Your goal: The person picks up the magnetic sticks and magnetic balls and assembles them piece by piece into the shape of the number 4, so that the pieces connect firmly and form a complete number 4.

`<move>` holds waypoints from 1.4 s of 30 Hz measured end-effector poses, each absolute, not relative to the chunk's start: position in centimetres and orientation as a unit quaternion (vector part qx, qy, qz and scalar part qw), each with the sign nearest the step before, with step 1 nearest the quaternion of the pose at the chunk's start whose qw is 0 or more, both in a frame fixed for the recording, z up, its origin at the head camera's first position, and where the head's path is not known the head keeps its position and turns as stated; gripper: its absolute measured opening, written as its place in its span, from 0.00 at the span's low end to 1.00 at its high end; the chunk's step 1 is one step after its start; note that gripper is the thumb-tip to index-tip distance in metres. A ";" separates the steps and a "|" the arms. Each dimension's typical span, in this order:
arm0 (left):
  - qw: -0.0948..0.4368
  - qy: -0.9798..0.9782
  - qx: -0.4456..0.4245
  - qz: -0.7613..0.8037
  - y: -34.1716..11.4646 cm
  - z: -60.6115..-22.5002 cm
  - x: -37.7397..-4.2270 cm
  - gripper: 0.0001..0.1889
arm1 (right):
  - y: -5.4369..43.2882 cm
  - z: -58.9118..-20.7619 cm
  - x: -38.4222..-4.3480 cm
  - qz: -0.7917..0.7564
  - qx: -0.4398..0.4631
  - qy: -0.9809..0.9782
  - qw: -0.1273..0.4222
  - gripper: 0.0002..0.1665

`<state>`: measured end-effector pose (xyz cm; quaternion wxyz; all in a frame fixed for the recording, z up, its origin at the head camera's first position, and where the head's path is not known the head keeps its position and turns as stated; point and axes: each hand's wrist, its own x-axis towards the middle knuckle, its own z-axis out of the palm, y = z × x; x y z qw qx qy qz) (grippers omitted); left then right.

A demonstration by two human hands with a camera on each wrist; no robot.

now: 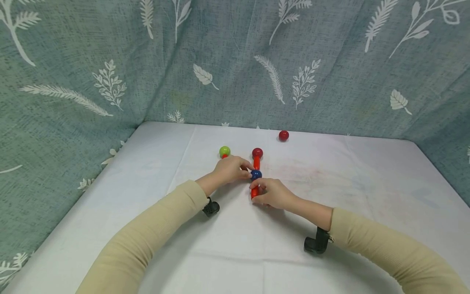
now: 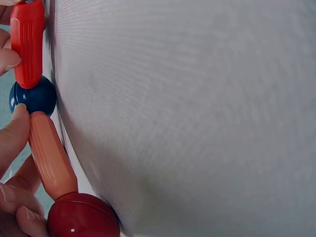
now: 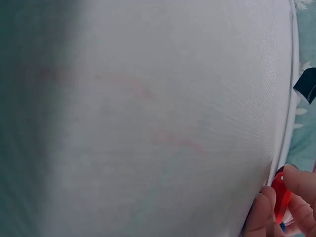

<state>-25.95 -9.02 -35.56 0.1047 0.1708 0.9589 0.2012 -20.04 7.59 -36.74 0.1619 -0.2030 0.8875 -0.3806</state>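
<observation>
A chain of pieces lies on the white cloth: a far dark red ball (image 1: 258, 153), a rod (image 1: 256, 163) that looks orange in the left wrist view, a blue ball (image 1: 256, 174) and a near red rod (image 2: 27, 44). My left hand (image 1: 233, 169) pinches the blue ball from the left, its thumb on the ball's side. Its other fingers lie beside the orange-looking rod and the dark red ball. With thumb and fingers, my right hand (image 1: 273, 194) grips the near red rod, whose end meets the blue ball. In the right wrist view those fingers partly hide the rod.
A green ball (image 1: 225, 151) with a bit of red at its near side stands behind my left hand. Farther back on the white cloth (image 1: 349, 175) sits a loose red ball (image 1: 284, 135). A patterned green curtain (image 1: 235, 61) rises behind the table.
</observation>
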 end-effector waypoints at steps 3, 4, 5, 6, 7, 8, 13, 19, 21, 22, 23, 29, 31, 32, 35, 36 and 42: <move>0.102 0.959 0.171 0.199 -9.0 -35.5 -25.9 0.14 | 7.6 -36.7 -20.1 -0.379 -0.204 0.887 0.166 0.19; 0.102 0.960 0.171 0.199 -9.0 -35.4 -25.9 0.14 | 7.7 -36.6 -20.2 -0.378 -0.205 0.887 0.168 0.19; 0.103 0.960 0.171 0.198 -9.0 -35.4 -25.9 0.14 | 7.7 -36.6 -20.2 -0.377 -0.203 0.888 0.171 0.20; 0.102 0.960 0.172 0.197 -9.0 -35.4 -26.0 0.14 | 7.8 -36.5 -20.3 -0.378 -0.204 0.886 0.177 0.22; 0.103 0.960 0.173 0.197 -9.0 -35.4 -26.0 0.14 | 8.0 -36.3 -20.4 -0.379 -0.200 0.885 0.182 0.23; 0.103 0.959 0.173 0.197 -9.0 -35.4 -26.0 0.14 | 8.2 -36.1 -20.5 -0.380 -0.193 0.885 0.188 0.23; 0.111 0.958 0.173 0.198 -9.0 -35.4 -26.1 0.14 | 10.1 -34.1 -22.7 -0.379 -0.150 0.893 0.193 0.25; 0.116 0.960 0.160 0.197 -9.0 -35.4 -26.2 0.14 | 13.0 -32.8 -27.7 -0.378 -0.099 0.907 0.158 0.29; 0.116 0.960 0.160 0.198 -9.0 -35.4 -26.2 0.14 | 13.9 -32.9 -29.4 -0.379 -0.078 0.910 0.152 0.30; 0.118 0.959 0.162 0.199 -9.0 -35.5 -26.1 0.14 | 14.3 -33.1 -30.2 -0.378 -0.066 0.911 0.150 0.30; 0.118 0.959 0.164 0.200 -9.0 -35.5 -26.1 0.14 | 14.6 -33.3 -30.9 -0.374 -0.056 0.914 0.146 0.31; 0.116 0.958 0.166 0.205 -9.0 -35.4 -25.8 0.14 | 15.3 -34.6 -34.3 -0.339 -0.025 0.933 0.114 0.35; 0.114 0.958 0.166 0.205 -9.0 -35.4 -25.8 0.14 | 15.2 -35.0 -35.0 -0.340 -0.023 0.935 0.099 0.37; 0.112 0.958 0.168 0.205 -9.0 -35.4 -25.7 0.14 | 15.1 -35.1 -35.3 -0.342 -0.026 0.935 0.092 0.38; 0.107 0.958 0.173 0.205 -9.0 -35.4 -25.7 0.14 | 14.8 -35.6 -36.3 -0.331 -0.049 0.940 0.071 0.40; 0.106 0.957 0.175 0.204 -9.0 -35.4 -25.7 0.14 | 14.7 -35.8 -36.5 -0.326 -0.057 0.941 0.067 0.39; 0.103 0.956 0.181 0.204 -9.2 -35.6 -25.8 0.14 | 13.9 -36.5 -37.4 -0.307 -0.052 0.948 0.066 0.31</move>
